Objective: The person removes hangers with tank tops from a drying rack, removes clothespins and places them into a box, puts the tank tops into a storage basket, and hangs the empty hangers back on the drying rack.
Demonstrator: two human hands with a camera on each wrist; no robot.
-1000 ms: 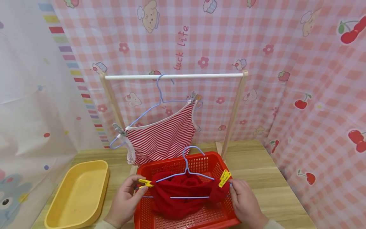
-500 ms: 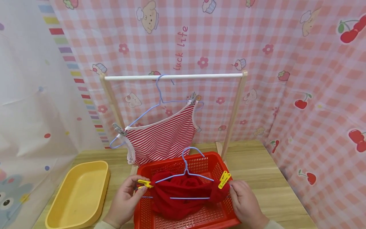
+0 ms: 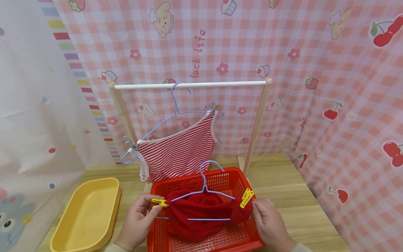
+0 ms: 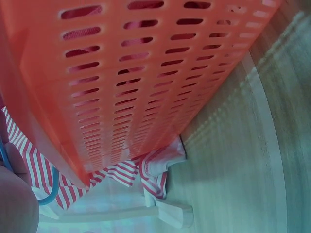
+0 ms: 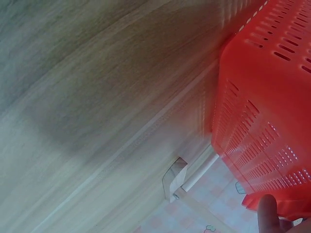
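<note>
My left hand [image 3: 136, 220] pinches a yellow clothespin [image 3: 160, 202] at the left end of a blue hanger [image 3: 204, 190]. My right hand [image 3: 271, 222] grips the hanger's right end, beside a second yellow clothespin [image 3: 247, 198]. Red cloth [image 3: 195, 224] is clipped along the hanger and sags in folds into a red basket [image 3: 233, 172]. In the left wrist view the curved hanger end [image 4: 54, 187] shows close to the fingers. The right wrist view has only fingertips [image 5: 267, 213] at the basket's rim; the hanger is out of sight there.
Behind the basket, a red-striped top [image 3: 182, 147] hangs slanted from another blue hanger [image 3: 160, 124], held by grey clothespins [image 3: 130, 142]. That hanger hooks on a rack's white bar [image 3: 195, 84]. A yellow tray [image 3: 86, 213] stands left on the wooden table [image 3: 283, 196].
Hardly anything differs. Both hands keep their hold, and the hanger with the red cloth stays over the basket; the view shifts very slightly.
</note>
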